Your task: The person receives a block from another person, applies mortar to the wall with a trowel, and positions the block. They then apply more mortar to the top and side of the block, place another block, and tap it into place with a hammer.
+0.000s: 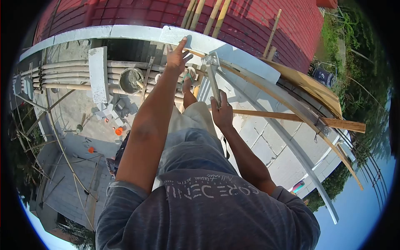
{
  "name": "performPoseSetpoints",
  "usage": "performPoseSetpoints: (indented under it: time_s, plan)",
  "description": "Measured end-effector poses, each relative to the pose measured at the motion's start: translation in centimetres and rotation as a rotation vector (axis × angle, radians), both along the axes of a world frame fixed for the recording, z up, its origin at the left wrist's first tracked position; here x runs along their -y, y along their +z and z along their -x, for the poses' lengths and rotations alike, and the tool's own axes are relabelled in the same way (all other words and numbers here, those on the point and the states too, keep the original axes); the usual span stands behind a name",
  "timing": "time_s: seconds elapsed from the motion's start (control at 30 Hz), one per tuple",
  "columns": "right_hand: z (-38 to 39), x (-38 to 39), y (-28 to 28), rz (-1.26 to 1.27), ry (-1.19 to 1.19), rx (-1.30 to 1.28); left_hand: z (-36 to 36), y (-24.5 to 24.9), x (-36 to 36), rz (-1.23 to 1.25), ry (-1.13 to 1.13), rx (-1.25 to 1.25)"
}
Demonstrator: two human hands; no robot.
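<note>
My left hand (178, 57) reaches forward with its fingers spread, and its fingertips are at the near edge of a long white block (241, 62) on top of the wall. In my right hand (222, 111) is the light-coloured handle of a hammer (214, 81). The hammer's grey, mortar-smeared head is close to the near side of that block, to the right of my left hand. More white blocks (131, 31) continue the row toward the left.
Bamboo poles (75, 71) form a scaffold at left, bearing a mortar bucket (131, 80) and a white block (98, 79). Below lies a floor with rubble (110, 110). Red roof tiles (141, 12) lie beyond the wall. Wooden boards (300, 118) and a metal channel (287, 143) cross at right.
</note>
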State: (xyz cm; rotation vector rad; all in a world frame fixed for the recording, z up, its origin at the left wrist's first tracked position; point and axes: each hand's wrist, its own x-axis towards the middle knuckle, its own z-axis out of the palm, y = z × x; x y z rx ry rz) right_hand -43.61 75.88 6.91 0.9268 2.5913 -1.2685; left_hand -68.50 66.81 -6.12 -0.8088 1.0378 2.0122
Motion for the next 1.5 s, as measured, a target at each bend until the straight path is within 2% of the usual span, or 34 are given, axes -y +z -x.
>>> performPoseSetpoints:
  time_s: [0.03,0.1,0.17,0.2,0.3,0.33,0.47,0.53,0.67,0.83,0.97,1.03,1.07,1.1,1.17,1.2,1.23,1.27,1.3,1.33,1.37,1.4,1.47,1.5]
  plan:
    - [0.5,0.0,-0.3,-0.023,-0.026,-0.083,-0.1,0.7,-0.9,0.007,0.037,-0.041]
    - [0.6,-0.3,-1.3,-0.12,0.026,-0.088,-0.1,1.7,-2.1,0.057,0.128,-0.005]
    - [1.6,-0.7,-1.2,-0.132,-0.012,-0.083,-0.1,1.6,-2.3,0.021,0.135,-0.047]
    - [2.1,-1.1,-1.1,-0.008,-0.075,-0.068,-0.2,1.7,-2.5,0.062,0.163,-0.047]
    - [3.6,-1.8,-1.7,-0.057,-0.084,-0.023,-0.3,2.1,-3.0,0.116,0.2,-0.015]
    - [4.0,-1.9,-2.5,-0.11,-0.032,-0.172,-0.3,2.2,-3.0,0.117,0.204,-0.014]
    - [5.9,-1.4,-3.8,-0.105,-0.09,-0.125,-0.2,2.3,-2.8,0.123,0.155,-0.116]
    - [5.9,-1.5,-5.0,-0.16,-0.032,0.062,-0.7,2.5,-2.8,0.128,0.164,-0.119]
    - [6.2,-0.7,-4.4,-0.136,-0.087,0.001,-0.5,2.5,-2.7,0.103,0.142,-0.124]
    - [5.7,-0.8,-5.3,-0.149,0.048,0.034,-0.5,3.3,-2.5,0.09,0.106,-0.138]
    - [6.9,-0.7,-3.6,-0.18,0.008,-0.025,-0.6,3.2,-2.5,0.111,0.109,-0.143]
    - [8.3,-1.7,-2.9,-0.144,0.05,-0.177,-0.5,3.3,-2.5,0.115,0.114,-0.118]
    - [9.3,-2.2,-1.6,0.017,0.007,-0.104,-0.5,3.1,-2.6,0.115,0.126,-0.121]
    - [9.7,-3.2,-2.1,0.017,0.022,-0.107,-0.7,2.5,-2.5,0.147,0.113,-0.087]
    - [11.2,-5.6,-3.2,0.192,0.204,0.041,-0.9,1.1,-2.3,0.177,0.121,-0.057]
    - [12.9,-6.0,-1.3,0.136,0.317,-0.073,-1.0,-0.2,-2.1,0.219,0.07,-0.069]
    - [13.9,-6.6,-0.5,0.131,0.335,-0.077,-1.1,-1.4,-1.9,0.261,0.02,-0.08]
    - [14.8,-7.5,-0.1,-0.022,0.488,-0.067,-1.5,-5.4,-1.9,0.136,0.023,0.022]
    - [16.3,-7.7,1.2,-0.179,0.638,-0.056,-1.1,-4.5,-0.8,0.13,0.04,0.019]
    - [17.9,-8.3,2.7,0.055,0.404,0.313,-1.3,-3.4,0.8,0.194,-0.193,-0.123]
    - [18.3,-9.0,2.4,0.045,0.42,0.314,-1.3,-1.0,1.8,0.26,-0.426,-0.265]
    - [18.6,-10.4,1.7,-0.066,0.521,0.295,-0.2,4.3,2.2,0.336,-0.378,-0.06]
    - [19.3,-12.1,0.4,-0.264,0.656,0.304,-1.3,3.4,6.1,0.246,-0.401,-0.135]
    - [19.5,-13.0,-0.2,-0.272,0.683,0.301,-2.4,2.1,8.8,0.16,-0.445,-0.205]
